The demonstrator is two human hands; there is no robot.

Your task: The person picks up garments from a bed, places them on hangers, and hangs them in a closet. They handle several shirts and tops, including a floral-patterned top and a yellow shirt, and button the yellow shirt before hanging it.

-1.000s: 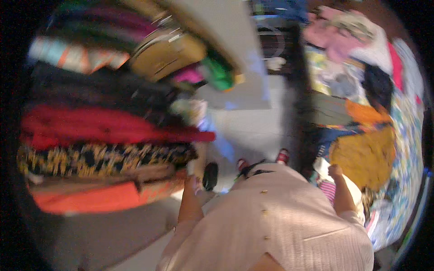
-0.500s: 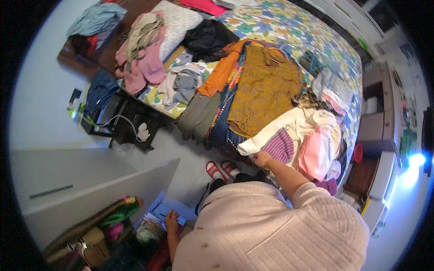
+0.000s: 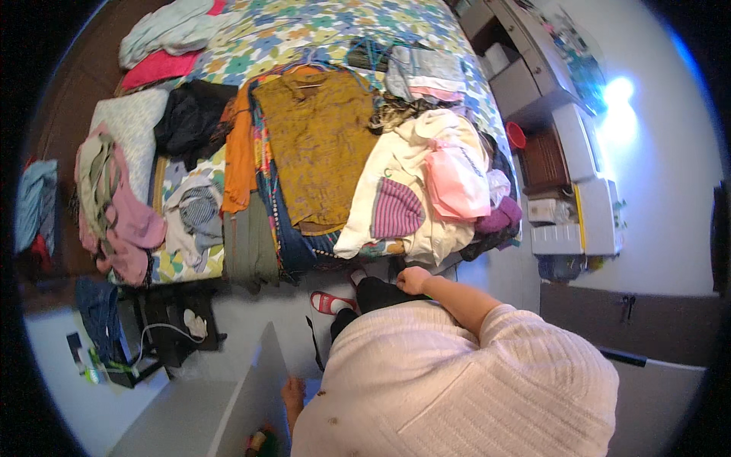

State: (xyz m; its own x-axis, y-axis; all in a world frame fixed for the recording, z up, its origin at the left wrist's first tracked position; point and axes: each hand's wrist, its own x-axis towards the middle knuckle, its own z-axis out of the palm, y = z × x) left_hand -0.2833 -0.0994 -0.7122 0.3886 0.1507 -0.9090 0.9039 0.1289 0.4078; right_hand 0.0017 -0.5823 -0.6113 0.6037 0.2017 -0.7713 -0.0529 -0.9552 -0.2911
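My right hand (image 3: 413, 280), loosely curled, is in front of my dark-trousered thigh, just off the bed's near edge. No object shows in its fingers. Closest to it is a cream sweatshirt (image 3: 371, 168), on which lie a purple striped knit cap (image 3: 397, 208) and a pink bag (image 3: 457, 183). Low at my left side, my left hand (image 3: 293, 391) hangs beside the edge of a grey cabinet door (image 3: 255, 388); its fingers are small and blurred. A mustard patterned shirt (image 3: 314, 145) lies over other garments left of the sweatshirt.
Clothes cover much of the flowered bed (image 3: 304, 30), among them a black heap (image 3: 194, 118) and pink garments (image 3: 129, 221). A small black table (image 3: 171, 324) with a white cable stands at the left. Drawers and a red cup (image 3: 515, 136) line the right.
My body and view have turned to the right. My right hand has come away from the sweatshirt's sleeve. The blue box by my left hand is now mostly hidden behind the door.
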